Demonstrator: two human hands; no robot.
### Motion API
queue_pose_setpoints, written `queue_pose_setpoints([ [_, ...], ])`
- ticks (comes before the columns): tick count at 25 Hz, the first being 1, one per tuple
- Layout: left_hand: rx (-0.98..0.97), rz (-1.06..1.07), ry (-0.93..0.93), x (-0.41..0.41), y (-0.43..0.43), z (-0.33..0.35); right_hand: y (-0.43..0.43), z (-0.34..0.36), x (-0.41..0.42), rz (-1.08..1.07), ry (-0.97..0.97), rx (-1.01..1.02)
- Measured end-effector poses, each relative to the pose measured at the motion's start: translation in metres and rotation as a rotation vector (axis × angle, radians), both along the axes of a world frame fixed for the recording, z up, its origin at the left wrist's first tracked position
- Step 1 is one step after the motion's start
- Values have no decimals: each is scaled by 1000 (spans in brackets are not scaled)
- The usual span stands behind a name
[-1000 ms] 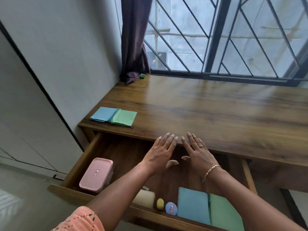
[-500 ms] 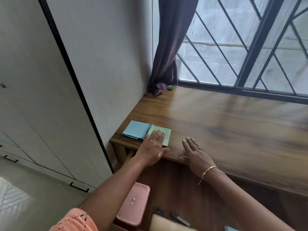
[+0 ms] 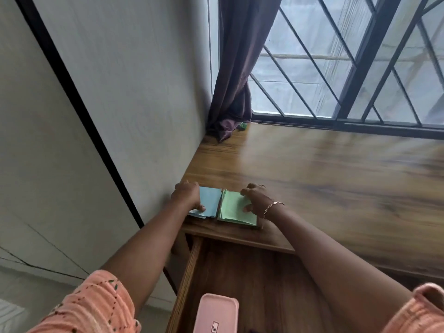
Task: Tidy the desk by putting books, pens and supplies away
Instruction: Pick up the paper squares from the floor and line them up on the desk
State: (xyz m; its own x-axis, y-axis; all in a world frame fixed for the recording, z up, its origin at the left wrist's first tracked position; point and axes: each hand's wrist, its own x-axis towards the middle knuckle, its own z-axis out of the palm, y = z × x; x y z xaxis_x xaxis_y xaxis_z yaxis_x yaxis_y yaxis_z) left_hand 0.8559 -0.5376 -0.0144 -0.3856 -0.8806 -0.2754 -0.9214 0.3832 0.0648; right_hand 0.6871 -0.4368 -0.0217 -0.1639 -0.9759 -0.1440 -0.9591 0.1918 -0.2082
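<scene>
the flat blue paper pad (image 3: 210, 203) and the flat green paper pad (image 3: 236, 210) lie side by side, touching, at the near left corner of the brown wooden desk top (image 3: 312, 179), just above the open wooden drawer (image 3: 252, 280). the left hand (image 3: 187, 197) has its fingers curled over the outer edge of the blue pad, with the thumb laid on its cover. the right hand (image 3: 255, 200), with a thin chain bracelet (image 3: 272, 205) at the wrist, is curled the same way at the far right corner of the green pad, thumb on top. whether the fingertips reach under the pads cannot be told. the step in hand looks like gathering the pair for the drawer. to do it well, i would slide the two together so they stack, or lift each one flat with the thumb pinning the sheets, since the green pad's edges look fanned and could splay. bring them toward the body and down, clear of the desk's front lip. set them on bare drawer floor rather than on the pink plastic lidded case (image 3: 216, 313) at the drawer's near left. as to writing, the pad covers look plain, and the small white tag on the pink case bears a dark mark too small to read.
</scene>
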Motion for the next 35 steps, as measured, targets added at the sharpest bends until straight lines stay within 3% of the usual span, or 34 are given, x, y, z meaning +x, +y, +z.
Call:
queue_pose_setpoints([
  [6, 158, 196, -145, -15, -16, 2, -30, 4, -1, -84, 40, 203],
  [13, 162, 272, -83, -11, -12, 2, -40, 6, -1, -143, 10, 305],
  [18, 124, 250, 104, -8, -3, -3, -26, 4, -3, -133, -154, 185],
  [21, -18, 322, 337, -1, 6, 1, -14, 9, -12, -151, -330, 1],
  [25, 13, 356, 589, 0, 29, 21, 19, 33, -35, -231, -571, -138],
  [31, 210, 221, 887, -58, 113, 42, 103, 65, -83, -186, -553, -119],
  [35, 292, 135, 858, -102, 184, 25, 179, 68, -123, -213, -525, -27],
])
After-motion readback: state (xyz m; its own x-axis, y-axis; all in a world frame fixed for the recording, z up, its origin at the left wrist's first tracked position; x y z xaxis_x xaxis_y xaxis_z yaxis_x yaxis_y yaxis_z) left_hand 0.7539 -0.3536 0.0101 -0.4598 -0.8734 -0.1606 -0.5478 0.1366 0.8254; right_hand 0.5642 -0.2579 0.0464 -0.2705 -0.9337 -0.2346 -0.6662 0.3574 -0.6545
